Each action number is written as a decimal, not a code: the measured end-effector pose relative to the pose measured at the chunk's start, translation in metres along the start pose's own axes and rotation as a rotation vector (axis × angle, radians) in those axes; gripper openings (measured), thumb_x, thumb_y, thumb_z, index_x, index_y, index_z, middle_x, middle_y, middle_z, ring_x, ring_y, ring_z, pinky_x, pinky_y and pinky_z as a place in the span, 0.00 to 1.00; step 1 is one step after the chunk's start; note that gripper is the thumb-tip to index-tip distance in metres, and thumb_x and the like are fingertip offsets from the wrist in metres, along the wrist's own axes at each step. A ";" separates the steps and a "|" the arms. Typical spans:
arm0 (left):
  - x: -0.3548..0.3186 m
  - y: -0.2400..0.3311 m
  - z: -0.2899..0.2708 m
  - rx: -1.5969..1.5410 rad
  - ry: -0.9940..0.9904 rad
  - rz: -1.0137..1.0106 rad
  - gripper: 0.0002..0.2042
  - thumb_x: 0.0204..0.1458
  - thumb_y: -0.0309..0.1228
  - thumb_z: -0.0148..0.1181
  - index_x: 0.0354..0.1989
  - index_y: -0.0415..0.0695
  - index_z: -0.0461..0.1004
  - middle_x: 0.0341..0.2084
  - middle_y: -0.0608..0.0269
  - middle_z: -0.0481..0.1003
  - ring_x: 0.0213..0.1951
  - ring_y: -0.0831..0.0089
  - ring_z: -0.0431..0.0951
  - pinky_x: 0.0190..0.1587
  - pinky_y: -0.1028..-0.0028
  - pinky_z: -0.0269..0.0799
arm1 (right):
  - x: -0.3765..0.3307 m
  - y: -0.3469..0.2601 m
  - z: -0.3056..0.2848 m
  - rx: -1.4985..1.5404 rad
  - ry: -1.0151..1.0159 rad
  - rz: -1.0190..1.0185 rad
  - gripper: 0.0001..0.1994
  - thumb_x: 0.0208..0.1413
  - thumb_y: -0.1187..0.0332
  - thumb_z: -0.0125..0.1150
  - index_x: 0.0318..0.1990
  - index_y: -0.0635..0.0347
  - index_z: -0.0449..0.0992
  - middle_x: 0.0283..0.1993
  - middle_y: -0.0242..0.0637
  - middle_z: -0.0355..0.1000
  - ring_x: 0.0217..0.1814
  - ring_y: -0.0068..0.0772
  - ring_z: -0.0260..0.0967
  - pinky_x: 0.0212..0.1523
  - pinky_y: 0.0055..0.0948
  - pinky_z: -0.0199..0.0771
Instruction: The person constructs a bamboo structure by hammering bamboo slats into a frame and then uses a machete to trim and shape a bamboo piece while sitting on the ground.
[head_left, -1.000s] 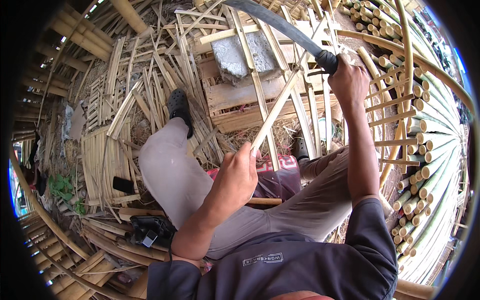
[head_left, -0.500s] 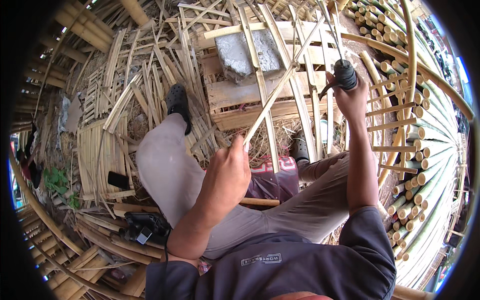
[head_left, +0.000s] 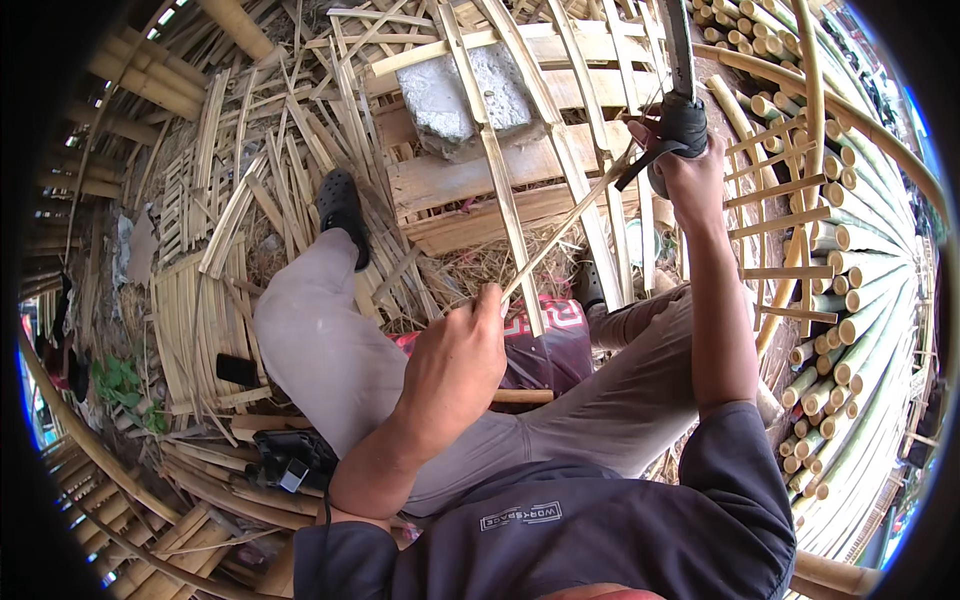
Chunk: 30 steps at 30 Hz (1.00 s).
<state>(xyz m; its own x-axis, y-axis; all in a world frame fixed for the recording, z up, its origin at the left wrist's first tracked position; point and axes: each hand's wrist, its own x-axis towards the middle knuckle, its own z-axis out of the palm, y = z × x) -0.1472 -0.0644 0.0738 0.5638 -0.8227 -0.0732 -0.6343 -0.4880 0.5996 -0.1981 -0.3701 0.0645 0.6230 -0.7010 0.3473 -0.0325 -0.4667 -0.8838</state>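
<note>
My left hand [head_left: 452,362] is closed with thumb and fingers pinching the near end of a thin bamboo strip [head_left: 558,235]. The strip slants up and right to my right hand [head_left: 692,180], where its far end passes by the fingers and is hard to make out. That hand is wrapped around the dark, bound handle [head_left: 684,125] of a large knife, a loose end of the binding hanging at its left. The knife's long grey blade [head_left: 679,48] points away from me. Several split bamboo slats [head_left: 505,190] lie lengthwise beneath the strip.
A concrete block [head_left: 425,100] rests on wooden planks [head_left: 440,185] ahead. Cut bamboo poles [head_left: 850,330] are stacked at the right, beside a bamboo rack [head_left: 780,228]. Bamboo scraps [head_left: 240,210] cover the left ground, with a black phone [head_left: 237,370] and a black bag [head_left: 280,450] nearer me.
The bamboo strip's far end has come down from beside the blade to my right hand, and the strip shows narrower. The knife has turned, showing more of its blade. The whole view has shifted slightly.
</note>
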 end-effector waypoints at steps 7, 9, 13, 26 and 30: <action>0.000 0.005 -0.002 -0.071 -0.036 -0.064 0.06 0.58 0.23 0.51 0.40 0.32 0.69 0.25 0.37 0.75 0.32 0.38 0.75 0.33 0.48 0.69 | 0.001 0.001 -0.011 -0.259 0.038 -0.025 0.14 0.43 0.68 0.75 0.36 0.63 0.79 0.26 0.32 0.76 0.27 0.20 0.72 0.32 0.25 0.72; 0.000 0.005 -0.003 -0.100 -0.038 -0.059 0.06 0.58 0.23 0.51 0.40 0.32 0.69 0.25 0.36 0.74 0.31 0.37 0.75 0.33 0.48 0.69 | 0.002 -0.002 -0.014 -0.226 0.063 -0.025 0.14 0.43 0.68 0.74 0.37 0.63 0.79 0.26 0.31 0.76 0.26 0.19 0.71 0.30 0.24 0.71; -0.001 0.001 0.001 -0.154 -0.037 -0.026 0.07 0.59 0.24 0.51 0.40 0.33 0.69 0.25 0.34 0.74 0.32 0.36 0.74 0.33 0.47 0.68 | 0.007 0.002 -0.021 -0.082 0.088 0.059 0.13 0.44 0.67 0.74 0.36 0.63 0.80 0.25 0.30 0.75 0.24 0.18 0.69 0.27 0.22 0.68; -0.004 -0.017 -0.020 -0.125 0.161 -0.171 0.09 0.63 0.29 0.48 0.40 0.36 0.72 0.25 0.40 0.74 0.29 0.41 0.73 0.32 0.51 0.66 | 0.028 0.014 -0.136 -0.253 0.608 -0.034 0.11 0.46 0.65 0.76 0.35 0.58 0.82 0.20 0.26 0.70 0.19 0.14 0.63 0.20 0.20 0.58; 0.001 -0.018 -0.018 -0.202 0.205 -0.088 0.07 0.62 0.27 0.49 0.37 0.35 0.69 0.22 0.38 0.73 0.27 0.40 0.73 0.30 0.50 0.66 | 0.021 0.064 -0.218 -0.836 0.991 0.123 0.21 0.44 0.47 0.73 0.33 0.58 0.85 0.30 0.38 0.81 0.32 0.36 0.79 0.40 0.36 0.77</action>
<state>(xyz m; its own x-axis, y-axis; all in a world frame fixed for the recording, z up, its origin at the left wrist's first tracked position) -0.1258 -0.0514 0.0770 0.7203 -0.6934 0.0185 -0.4715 -0.4698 0.7463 -0.3575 -0.5322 0.0830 -0.2459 -0.6929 0.6779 -0.7450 -0.3123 -0.5894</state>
